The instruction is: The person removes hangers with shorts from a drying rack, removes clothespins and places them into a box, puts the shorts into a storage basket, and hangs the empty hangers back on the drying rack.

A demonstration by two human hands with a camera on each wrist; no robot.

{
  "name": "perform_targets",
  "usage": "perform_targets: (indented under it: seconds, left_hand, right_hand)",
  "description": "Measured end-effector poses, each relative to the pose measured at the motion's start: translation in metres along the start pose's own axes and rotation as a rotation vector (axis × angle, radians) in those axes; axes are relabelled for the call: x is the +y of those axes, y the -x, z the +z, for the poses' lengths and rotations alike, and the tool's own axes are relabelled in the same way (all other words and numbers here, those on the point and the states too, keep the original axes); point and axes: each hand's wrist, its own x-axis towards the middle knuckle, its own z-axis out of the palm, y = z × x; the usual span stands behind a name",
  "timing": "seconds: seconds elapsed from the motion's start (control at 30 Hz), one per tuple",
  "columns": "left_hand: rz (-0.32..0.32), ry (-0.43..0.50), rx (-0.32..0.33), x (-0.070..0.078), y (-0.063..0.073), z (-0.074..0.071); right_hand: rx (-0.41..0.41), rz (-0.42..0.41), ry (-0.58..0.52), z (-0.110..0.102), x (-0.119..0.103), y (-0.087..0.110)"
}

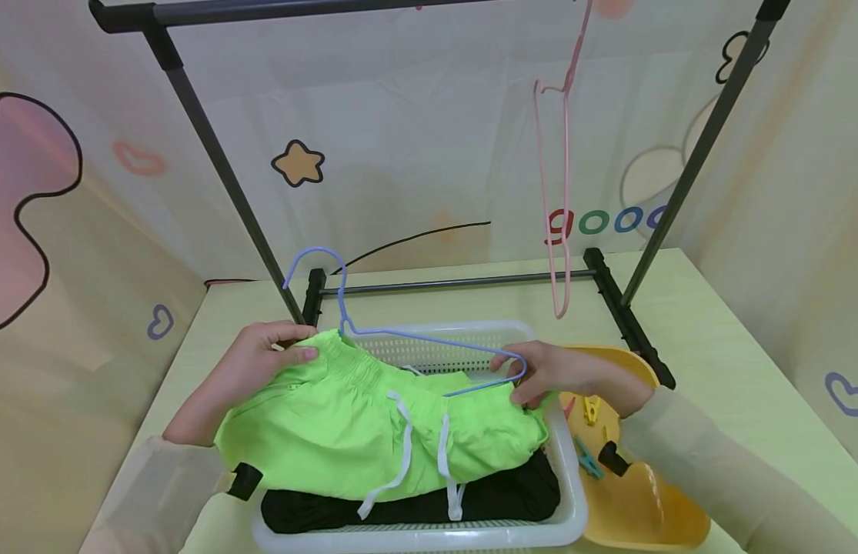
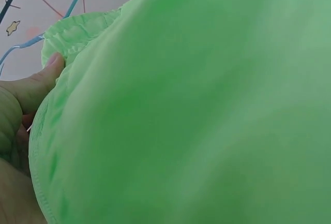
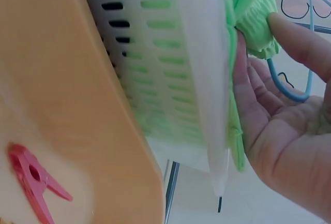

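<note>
Neon-green shorts [image 1: 311,438] with white drawstrings hang between both hands, waistband up. My left hand [image 1: 258,362] pinches the waistband's left end, thumb in front; in the left wrist view the green cloth [image 2: 181,110] fills most of the picture. My right hand [image 1: 556,371] pinches the waistband near its right end, as the right wrist view shows at the gathered edge [image 3: 261,38]. A blue hanger [image 1: 429,337] has its left part inside the waist opening. Its right end curves out above the waistband, against my right hand's palm side. Beneath lies a folded black garment [image 1: 311,512].
A white perforated basket [image 1: 576,508] stands under the shorts. At its right, a yellow-orange tray [image 1: 678,512] holds several clothespins, among them a teal one [image 1: 588,459] and a pink one [image 3: 31,175]. A dark rack [image 1: 224,165] frames the space, with a pink hanger [image 1: 565,192] hanging right.
</note>
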Motion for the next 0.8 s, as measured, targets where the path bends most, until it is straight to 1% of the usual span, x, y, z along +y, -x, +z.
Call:
perform_targets:
  seconds: [0.17, 0.33, 0.4, 0.57, 0.8]
  left_hand:
    - [0.000, -0.009, -0.001, -0.002, 0.001, -0.001]
    - [0.000, -0.005, -0.016, -0.005, 0.002, -0.003]
    - [-0.001, -0.006, -0.021, -0.005, 0.003, -0.004]
    - [0.000, -0.012, -0.031, -0.007, 0.003, -0.005]
    - [0.018, 0.025, -0.073, -0.010, 0.003, -0.004]
  right_hand:
    - [-0.003, 0.043, -0.091, 0.004, -0.001, -0.006]
    - [-0.010, 0.084, -0.133, 0.009, -0.002, -0.011]
    - [-0.016, 0.100, -0.137, 0.011, -0.003, -0.012]
    - [-0.031, 0.117, -0.105, 0.018, -0.004, -0.016]
    - [-0.074, 0.147, -0.118, 0.032, 0.002, -0.023]
